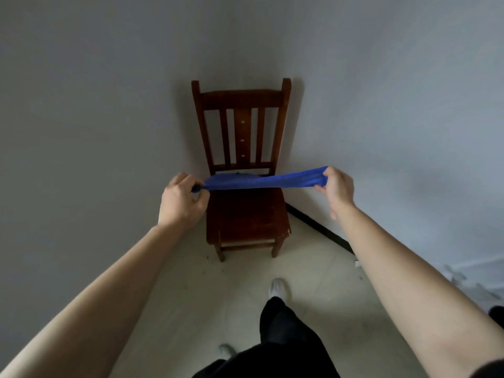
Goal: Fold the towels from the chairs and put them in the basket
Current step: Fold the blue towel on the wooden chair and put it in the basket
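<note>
At left hand (181, 199): fingers curled, thumb and forefinger pinching one end of the towel (261, 180).
Right hand (336, 188): fingers curled round the other end, gripping it.
Towel: blue, bunched into a narrow band, pulled straight between both hands, held in the air over the seat, before the backrest.
Chair (245, 216): dark wood, slatted back, standing in the corner against the wall (109, 105).
Floor (191, 290): pale tile; white shoe (278, 289), dark trousers (283, 336).
</note>
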Demonstrator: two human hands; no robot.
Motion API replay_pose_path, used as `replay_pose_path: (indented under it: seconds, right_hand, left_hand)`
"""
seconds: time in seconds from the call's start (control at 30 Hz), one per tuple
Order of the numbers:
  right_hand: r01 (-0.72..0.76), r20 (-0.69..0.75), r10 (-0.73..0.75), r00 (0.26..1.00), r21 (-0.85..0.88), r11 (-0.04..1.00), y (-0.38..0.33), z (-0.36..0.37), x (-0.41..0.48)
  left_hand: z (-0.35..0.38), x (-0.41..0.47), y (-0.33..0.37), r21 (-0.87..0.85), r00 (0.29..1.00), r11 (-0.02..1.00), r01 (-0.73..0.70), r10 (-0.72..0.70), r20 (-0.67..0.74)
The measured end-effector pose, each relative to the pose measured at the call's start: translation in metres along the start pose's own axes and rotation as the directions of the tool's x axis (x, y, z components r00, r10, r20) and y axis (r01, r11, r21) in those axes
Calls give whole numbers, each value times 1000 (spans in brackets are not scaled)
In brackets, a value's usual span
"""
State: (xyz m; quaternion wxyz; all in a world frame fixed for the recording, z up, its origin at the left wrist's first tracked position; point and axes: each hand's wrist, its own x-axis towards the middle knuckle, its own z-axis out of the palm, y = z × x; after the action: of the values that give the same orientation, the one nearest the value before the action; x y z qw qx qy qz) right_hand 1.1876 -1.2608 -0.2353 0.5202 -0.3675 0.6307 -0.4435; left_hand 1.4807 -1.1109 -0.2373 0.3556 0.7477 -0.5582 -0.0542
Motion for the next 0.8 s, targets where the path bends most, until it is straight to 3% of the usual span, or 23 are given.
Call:
replay_pose_path:
  seconds: [0.1,0.2,0.33,0.43,0.6,0.8]
  right_hand:
    - [-96,-14,95,995,-90,991,60,-16,-17]
    - [-158,-24,158,987,-294,943,123,-30,-26]
    - [-121,58,188,981,-577,808,185,-47,-37]
    - [-40,142,211,967,-735,677,220,-58,-42]
    - [-37,150,259,954,-800,599,240,-65,-42]
    - [-13,190,259,947,-783,622,226,-48,-5]
  left_hand:
    - [26,-56,-22,43,993,998,53,-58,107]
    - [55,-100,-47,105,954,985,140,-162,250]
    - [85,-144,-76,171,868,968,184,-241,434]
    - [99,-170,-85,281,822,946,165,-289,490]
    - [116,-183,-93,369,780,912,177,-359,513]
    - [132,-149,-97,382,789,896,224,-397,468]
